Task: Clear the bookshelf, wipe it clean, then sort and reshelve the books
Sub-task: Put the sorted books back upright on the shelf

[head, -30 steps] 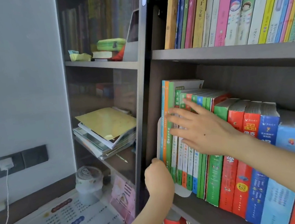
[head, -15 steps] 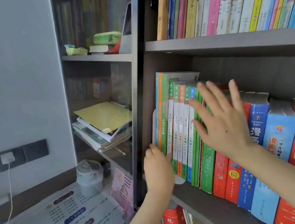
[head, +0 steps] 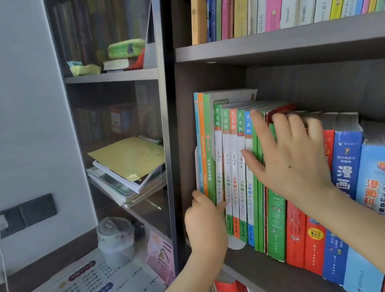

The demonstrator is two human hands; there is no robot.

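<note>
A row of upright books [head: 235, 172] with green, orange and blue spines fills the left end of the middle shelf [head: 268, 274], braced by a white bookend [head: 236, 245]. My left hand [head: 205, 223] grips the lower front edge of the leftmost books and the bookend. My right hand [head: 288, 156] lies flat with straight fingers against the spines of the green books, its fingertips over their tops. Red and blue books [head: 348, 176] continue to the right.
The upper shelf [head: 282, 39] holds a packed row of thin books. Behind a glass door [head: 117, 130] on the left lie stacked papers, a green case and folded paper. A tape roll [head: 115, 236] stands on a desk with a printed sheet below.
My right hand has shifted right along the spines and now reaches over the tops of the green books. The books stand more upright. My left hand stays at the bookend.
</note>
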